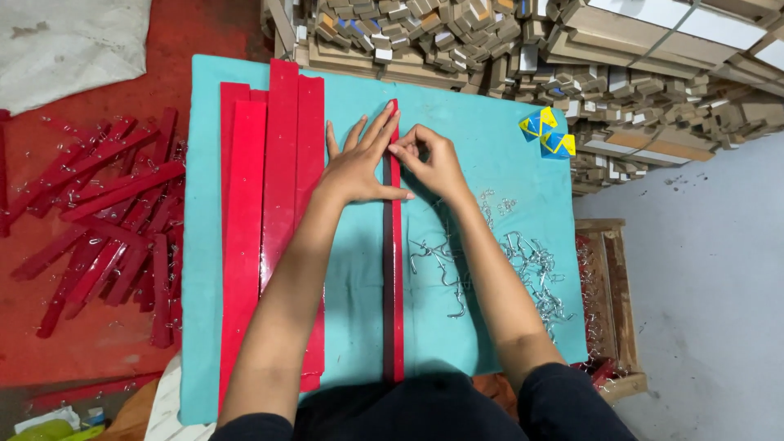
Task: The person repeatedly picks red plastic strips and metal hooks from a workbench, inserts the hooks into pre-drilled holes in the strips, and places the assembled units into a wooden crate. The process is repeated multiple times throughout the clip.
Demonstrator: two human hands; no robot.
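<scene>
A long narrow red strip [396,286] with a dark edge lies lengthwise on the turquoise table [474,131]. My left hand [359,163] rests flat on its upper part, fingers spread. My right hand [429,159] touches the strip just to the right, fingertips pinched at its edge; whether a small piece is between them I cannot tell. Wider red strips [269,180] lie stacked left of my left arm. Silver metal hooks [523,261] lie scattered right of my right arm.
Many red strips [106,220] with metal hooks lie piled on the red floor at left. Stacked cardboard and wood pieces [523,49] fill the back. Two small yellow-blue packets [549,135] sit at the table's far right. A wooden crate [612,302] stands at right.
</scene>
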